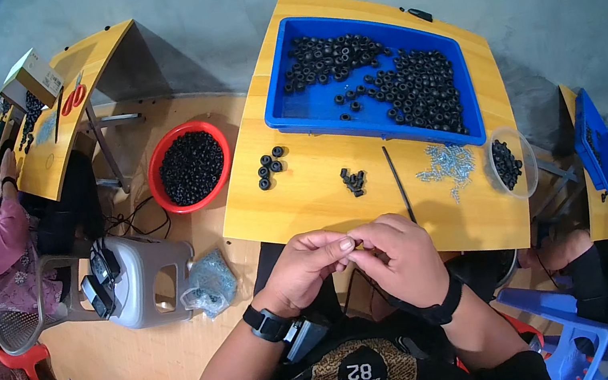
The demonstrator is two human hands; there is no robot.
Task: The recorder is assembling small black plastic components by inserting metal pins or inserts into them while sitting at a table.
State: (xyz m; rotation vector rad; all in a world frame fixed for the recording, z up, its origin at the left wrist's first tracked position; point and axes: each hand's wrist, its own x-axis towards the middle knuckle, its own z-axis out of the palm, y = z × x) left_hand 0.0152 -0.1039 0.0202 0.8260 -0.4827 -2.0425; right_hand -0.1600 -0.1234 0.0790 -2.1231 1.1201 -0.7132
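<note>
My left hand (309, 266) and my right hand (405, 257) meet at the front edge of the yellow table (282, 202). Thumbs and fingers of both are pinched together around something small and dark, mostly hidden by the fingertips. Just beyond them lies a small pile of black pieces (354, 183). A thin black rod (398, 181) points toward my right hand. Silver screws (448, 164) are scattered to the right of it, beside a clear bowl (531, 170) of black parts. Several round black ring-like parts (265, 171) sit in a group at the left.
A blue tray (342, 128) of black ring-like parts fills the table's far side. On the floor at left stand a red basin (163, 202) of black parts, a grey stool (139, 292) and a clear bag (211, 284). Other people sit at tables on both sides.
</note>
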